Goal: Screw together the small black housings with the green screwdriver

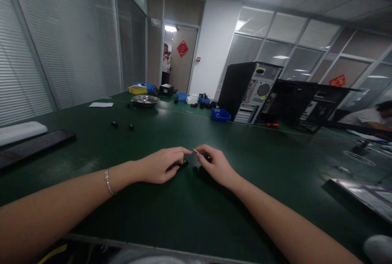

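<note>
Over the middle of the green table (128, 202), my left hand (159, 165) is closed on a small black device (184, 163) with a green patch, its index finger stretched to the right. Facing it, my right hand (218, 165) pinches a thin metal-tipped tool (196, 151). The tool's silver end points at the left index fingertip; its other end is mostly hidden, so its exact kind is unclear. Two similar small black devices, one (114, 124) and another (131, 127), lie apart to the far left.
A keyboard (39, 145) lies at left. Toward the back stand a metal bowl (145, 100), a yellow bin (137, 89), a blue bin (221, 114) and a black computer tower (240, 88). A red screwdriver (272, 124) lies near the tower. Another person (367, 118) sits at far right.
</note>
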Demonstrator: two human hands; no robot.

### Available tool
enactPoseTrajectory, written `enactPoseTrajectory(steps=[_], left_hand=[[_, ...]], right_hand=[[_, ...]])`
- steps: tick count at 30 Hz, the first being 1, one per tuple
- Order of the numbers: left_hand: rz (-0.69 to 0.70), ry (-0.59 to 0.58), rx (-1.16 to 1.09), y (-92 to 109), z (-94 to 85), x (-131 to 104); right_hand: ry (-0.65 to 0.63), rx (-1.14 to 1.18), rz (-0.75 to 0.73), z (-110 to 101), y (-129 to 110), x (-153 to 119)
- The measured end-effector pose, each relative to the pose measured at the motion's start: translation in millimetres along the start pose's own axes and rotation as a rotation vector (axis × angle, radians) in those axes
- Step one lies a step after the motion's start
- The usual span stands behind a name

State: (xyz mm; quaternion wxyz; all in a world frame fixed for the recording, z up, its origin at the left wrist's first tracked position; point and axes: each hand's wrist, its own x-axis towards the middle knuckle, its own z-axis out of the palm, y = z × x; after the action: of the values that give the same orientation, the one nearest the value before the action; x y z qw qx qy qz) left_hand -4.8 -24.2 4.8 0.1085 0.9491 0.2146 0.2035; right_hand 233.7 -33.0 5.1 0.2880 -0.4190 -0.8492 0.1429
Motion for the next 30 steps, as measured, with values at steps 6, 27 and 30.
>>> enactPoseTrajectory(steps=[6,27,30], left_hand=[[-0.057,-0.009,-0.049,-3.2,-0.7,1.8],[-0.113,0.027,-0.113,-7.8,4.9,4.8],[-0.109,0.04,-0.122,-6.0,4.9,4.9]], right_hand=[[-0.034,-0.045,0.009,-2.3,-0.2,-1.3],[-0.262,-0.373,-0.114,-11.4,-27.5,-10.0],[-0.256,-0.384,-0.111,-11.4,-26.8,-9.3]])
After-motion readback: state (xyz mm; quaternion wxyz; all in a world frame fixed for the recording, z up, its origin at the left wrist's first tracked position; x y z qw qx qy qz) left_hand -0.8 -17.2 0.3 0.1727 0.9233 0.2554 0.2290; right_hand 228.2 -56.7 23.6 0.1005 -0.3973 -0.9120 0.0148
